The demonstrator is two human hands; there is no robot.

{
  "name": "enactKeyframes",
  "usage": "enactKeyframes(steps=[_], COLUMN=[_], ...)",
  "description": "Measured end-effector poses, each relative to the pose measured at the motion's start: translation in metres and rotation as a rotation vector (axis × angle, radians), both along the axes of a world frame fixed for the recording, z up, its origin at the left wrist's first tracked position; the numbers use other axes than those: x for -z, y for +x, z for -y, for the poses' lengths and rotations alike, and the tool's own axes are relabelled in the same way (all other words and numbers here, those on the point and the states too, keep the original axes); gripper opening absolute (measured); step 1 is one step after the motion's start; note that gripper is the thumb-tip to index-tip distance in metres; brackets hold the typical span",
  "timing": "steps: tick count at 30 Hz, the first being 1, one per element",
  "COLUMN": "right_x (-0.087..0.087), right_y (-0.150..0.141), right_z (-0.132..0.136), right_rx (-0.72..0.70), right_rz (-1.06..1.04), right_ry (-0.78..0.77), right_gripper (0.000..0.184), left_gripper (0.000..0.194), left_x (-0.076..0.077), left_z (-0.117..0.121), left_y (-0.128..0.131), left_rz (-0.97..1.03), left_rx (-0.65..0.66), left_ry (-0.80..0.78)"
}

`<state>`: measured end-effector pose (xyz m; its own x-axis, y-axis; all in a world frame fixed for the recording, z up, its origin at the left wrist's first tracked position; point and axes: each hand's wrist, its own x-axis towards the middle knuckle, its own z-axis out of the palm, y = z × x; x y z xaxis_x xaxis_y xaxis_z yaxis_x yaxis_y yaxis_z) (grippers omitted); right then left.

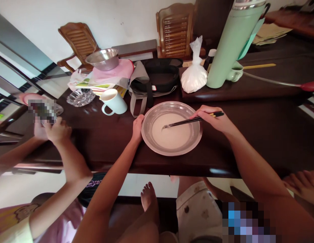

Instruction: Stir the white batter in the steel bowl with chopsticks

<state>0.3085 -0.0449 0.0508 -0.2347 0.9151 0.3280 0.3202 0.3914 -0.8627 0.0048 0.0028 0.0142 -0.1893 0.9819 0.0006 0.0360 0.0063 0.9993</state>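
Note:
A wide metal bowl (147, 141) stands on the dark table near its front edge. Inside lies a pale, creamy liquid batter (169, 140). My left hand (138, 129) grips the bowl's left rim, with the thumb on top. In my right hand (213, 118) is a pair of dark chopsticks (183, 122), held at a low slant over the bowl. Their tips dip into the batter near its middle, and a little of it clings to them.
Behind the bowl are a grey-black bag (159, 79), a white mug (113, 102), a glass ashtray (81, 97), a knotted bag of white powder (194, 76) and a tall green flask (231, 47). At left, another person's hands (57, 130) hold a blurred-out object.

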Motion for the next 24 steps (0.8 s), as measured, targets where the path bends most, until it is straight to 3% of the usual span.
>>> enactKeyframes(steps=[4, 9, 13, 16, 19, 21, 24], right_x=[0.0009, 0.0000, 0.0012, 0.0021, 0.0011, 0.0009, 0.0024], right_y=[0.0035, 0.0001, 0.0030, 0.0034, -0.0001, -0.0006, 0.0020], right_z=[-0.0005, 0.0002, -0.0009, -0.0008, -0.0005, -0.0008, -0.0011], right_rx=[0.082, -0.056, 0.054, -0.004, -0.065, -0.010, 0.077], right_rz=[-0.186, 0.043, -0.081, -0.173, -0.035, 0.014, -0.131], right_ry=[-0.007, -0.023, -0.027, -0.095, -0.072, -0.021, -0.029], right_gripper=[0.026, 0.027, 0.026, 0.026, 0.027, 0.027, 0.026], left_gripper=[0.041, 0.042, 0.042, 0.042, 0.042, 0.042, 0.043], left_x=[0.0006, -0.0006, -0.0015, -0.0008, -0.0008, -0.0018, -0.0031], left_z=[-0.0006, 0.0000, 0.0010, 0.0011, 0.0012, 0.0014, 0.0017], left_y=[0.0001, 0.0006, 0.0007, 0.0003, 0.0004, 0.0009, 0.0019], left_rz=[0.007, 0.007, 0.010, 0.018, 0.022, 0.020, 0.015], left_rx=[0.008, 0.009, 0.015, 0.009, 0.002, 0.012, 0.024], left_ry=[-0.001, -0.002, -0.002, -0.008, -0.008, -0.001, -0.005])
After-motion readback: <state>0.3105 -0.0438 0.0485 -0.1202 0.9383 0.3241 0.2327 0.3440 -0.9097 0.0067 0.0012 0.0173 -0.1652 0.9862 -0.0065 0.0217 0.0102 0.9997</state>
